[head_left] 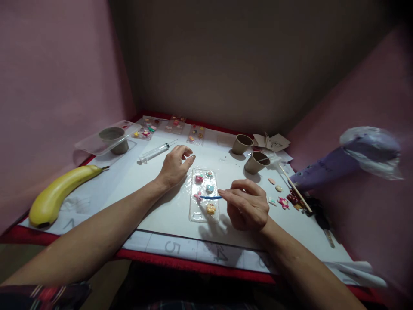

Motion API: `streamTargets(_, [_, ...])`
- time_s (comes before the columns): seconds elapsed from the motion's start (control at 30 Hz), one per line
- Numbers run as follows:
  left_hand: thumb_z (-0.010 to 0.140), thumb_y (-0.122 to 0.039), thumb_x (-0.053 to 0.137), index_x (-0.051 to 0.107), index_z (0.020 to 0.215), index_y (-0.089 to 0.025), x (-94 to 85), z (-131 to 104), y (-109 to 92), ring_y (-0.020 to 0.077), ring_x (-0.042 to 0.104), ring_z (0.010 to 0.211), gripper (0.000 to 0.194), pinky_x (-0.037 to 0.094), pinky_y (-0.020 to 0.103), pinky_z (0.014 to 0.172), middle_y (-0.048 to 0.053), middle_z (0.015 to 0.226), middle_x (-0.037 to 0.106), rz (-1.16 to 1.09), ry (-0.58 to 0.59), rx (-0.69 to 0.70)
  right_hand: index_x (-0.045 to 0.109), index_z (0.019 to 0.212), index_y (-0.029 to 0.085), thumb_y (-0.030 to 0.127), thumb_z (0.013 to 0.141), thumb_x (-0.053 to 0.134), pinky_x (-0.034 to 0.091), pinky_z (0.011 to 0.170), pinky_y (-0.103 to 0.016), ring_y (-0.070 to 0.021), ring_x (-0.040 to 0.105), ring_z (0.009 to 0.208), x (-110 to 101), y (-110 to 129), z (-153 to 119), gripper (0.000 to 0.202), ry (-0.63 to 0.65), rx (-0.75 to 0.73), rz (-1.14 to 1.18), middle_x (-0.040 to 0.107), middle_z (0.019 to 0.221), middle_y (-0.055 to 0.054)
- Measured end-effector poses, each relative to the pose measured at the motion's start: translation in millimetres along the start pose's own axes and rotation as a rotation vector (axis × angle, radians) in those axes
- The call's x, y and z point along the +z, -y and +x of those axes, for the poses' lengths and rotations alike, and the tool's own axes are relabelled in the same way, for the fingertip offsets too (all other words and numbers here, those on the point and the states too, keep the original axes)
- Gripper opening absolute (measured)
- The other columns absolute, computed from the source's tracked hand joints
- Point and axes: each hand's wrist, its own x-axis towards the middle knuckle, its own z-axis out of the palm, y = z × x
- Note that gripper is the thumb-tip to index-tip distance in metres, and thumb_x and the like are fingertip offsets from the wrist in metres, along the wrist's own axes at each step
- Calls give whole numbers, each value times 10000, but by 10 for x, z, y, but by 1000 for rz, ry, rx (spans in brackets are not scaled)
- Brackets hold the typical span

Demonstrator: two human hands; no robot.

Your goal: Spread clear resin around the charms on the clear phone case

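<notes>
A clear phone case (pixel 204 214) lies on the white board, with several small figures stuck on it. Among them are a pink figure (pixel 198 196), a blue one (pixel 209 188) and a yellow one (pixel 211 209). My right hand (pixel 247 204), right of the case, pinches a thin blue stick (pixel 210 197), whose tip is over the pink figure. Left of the case's top, my left hand (pixel 177 165) rests on the board with fingers loosely bent and apart, holding nothing.
A syringe (pixel 155 153) lies beyond my left hand. Two brown cups (pixel 257 162) stand at the back right, near loose charms (pixel 283 203). A yellow banana (pixel 64 189) and a clear container (pixel 106 140) are at the left. Decorated cases (pixel 195 134) line the back.
</notes>
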Motion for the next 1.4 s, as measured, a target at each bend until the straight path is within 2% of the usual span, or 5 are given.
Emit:
streamTargets(0.17, [840, -196, 591, 585, 831, -196, 0, 2, -6, 164, 559, 778, 11, 466, 334, 755, 29, 869, 622, 8, -2, 5, 613, 1145, 121, 8, 755, 489, 525, 650, -323, -142, 593, 597, 14, 9, -2, 425, 11, -19, 41, 694, 684, -36])
streamTargets(0.4, [844, -203, 587, 588, 830, -192, -7, 1, -6, 161, 560, 776, 17, 467, 332, 759, 29, 879, 623, 15, 8, 3, 645, 1078, 150, -2, 725, 513, 491, 618, -319, -156, 561, 599, -5, -13, 13, 406, -27, 0, -48, 667, 629, -10])
streamTargets(0.67, [843, -195, 589, 592, 822, -184, -8, 1, -10, 161, 556, 775, 24, 464, 329, 756, 30, 872, 620, 25, 9, 6, 633, 1118, 148, 16, 781, 478, 516, 643, -313, -135, 559, 575, 2, 8, 21, 393, -15, -7, -8, 678, 655, -12])
streamTargets(1.17, [842, -198, 588, 600, 818, -185, -7, 2, 3, 154, 556, 769, 31, 467, 320, 745, 25, 865, 622, 24, 10, 13, 646, 1045, 180, 24, 747, 504, 480, 600, -304, -146, 555, 587, -14, -4, 24, 366, -38, 16, -106, 621, 578, 15])
streamTargets(1.4, [841, -186, 597, 603, 812, -183, -2, 4, -3, 152, 552, 765, 30, 462, 314, 740, 23, 852, 610, 23, 9, 9, 635, 1096, 149, 13, 742, 508, 517, 616, -313, -140, 564, 587, -4, 2, 28, 400, -49, -16, -41, 686, 663, -21])
